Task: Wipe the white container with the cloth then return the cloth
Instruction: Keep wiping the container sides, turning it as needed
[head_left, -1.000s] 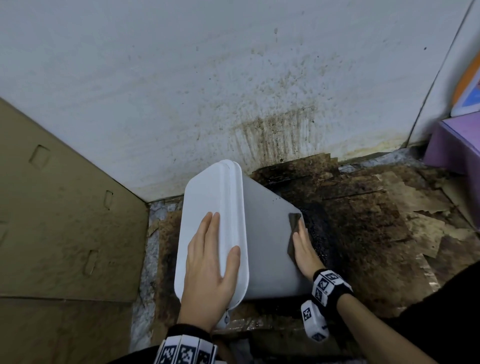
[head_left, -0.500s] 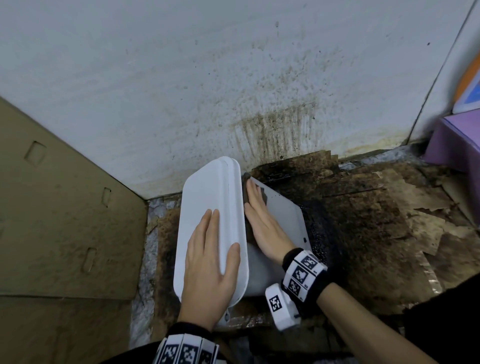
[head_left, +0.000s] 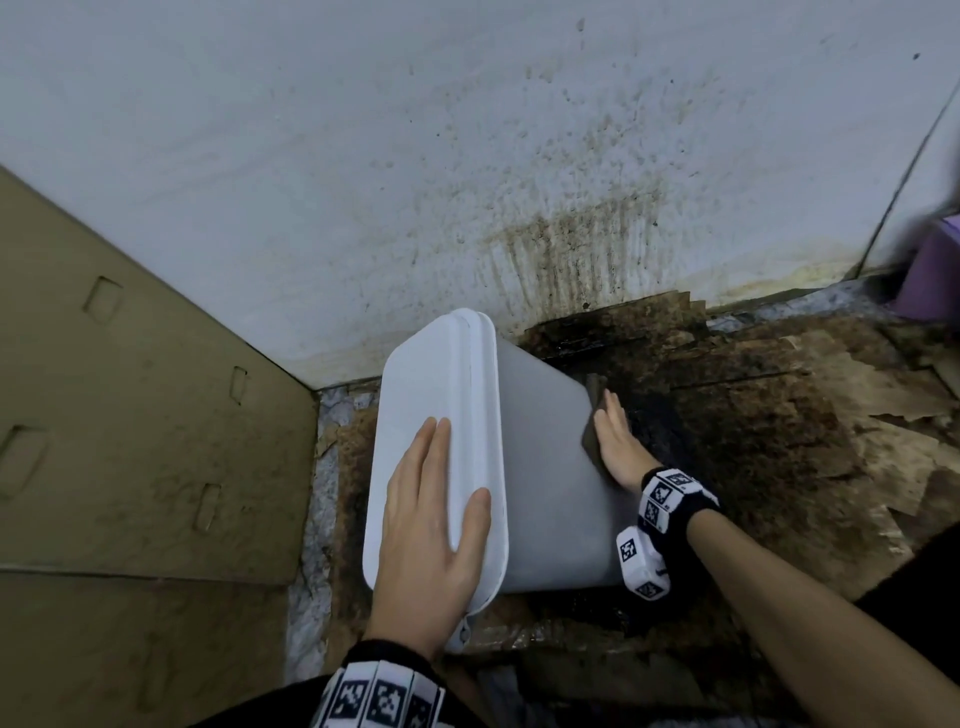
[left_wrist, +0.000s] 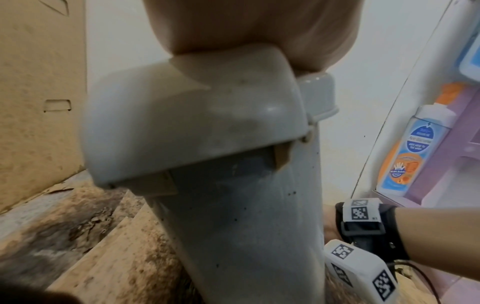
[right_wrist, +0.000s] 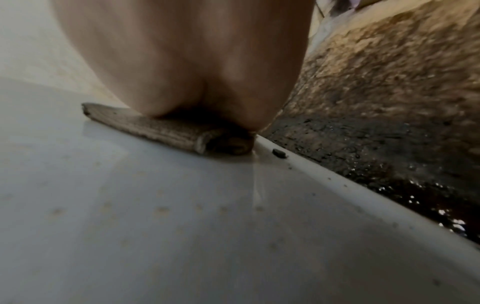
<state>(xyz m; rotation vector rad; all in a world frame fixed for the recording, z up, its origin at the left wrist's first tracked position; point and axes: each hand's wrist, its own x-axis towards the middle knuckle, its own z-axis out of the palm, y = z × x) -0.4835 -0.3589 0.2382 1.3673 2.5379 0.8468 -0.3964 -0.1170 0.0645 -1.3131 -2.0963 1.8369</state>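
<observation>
Since half a second ago the right hand (head_left: 615, 447) has slid from beside the lid, across the container's broad side, out to that side's far right edge, carrying the cloth (head_left: 594, 410) with it; the left hand (head_left: 431, 540) has not shifted. Now the right hand lies flat with its fingers straight and together, pressing the dark folded cloth against the white container (head_left: 545, 483), the fingertips reaching almost to the side's upper right corner. From the right wrist the cloth (right_wrist: 166, 127) shows as a ribbed, folded pad whose rolled end sits right at the container's edge (right_wrist: 324, 176), with small dark specks along that rim and wet black floor just beyond. Tilted over, the container rests on the stained floor (head_left: 753, 457) close to the spattered wall (head_left: 467, 156), its lid (head_left: 431, 415) facing left toward a cardboard panel (head_left: 130, 441). Spread flat on the lid, the left hand steadies it, fingers straight and thumb out over the lid's raised rim (nothing is gripped, only pressed). Room is tight on the left, where only a narrow strip of floor separates lid and cardboard; to the right the floor lies open as far as a purple box (head_left: 935, 275). In the left wrist view a shelf with an orange-and-blue bottle (left_wrist: 413, 148) stands to the right.
</observation>
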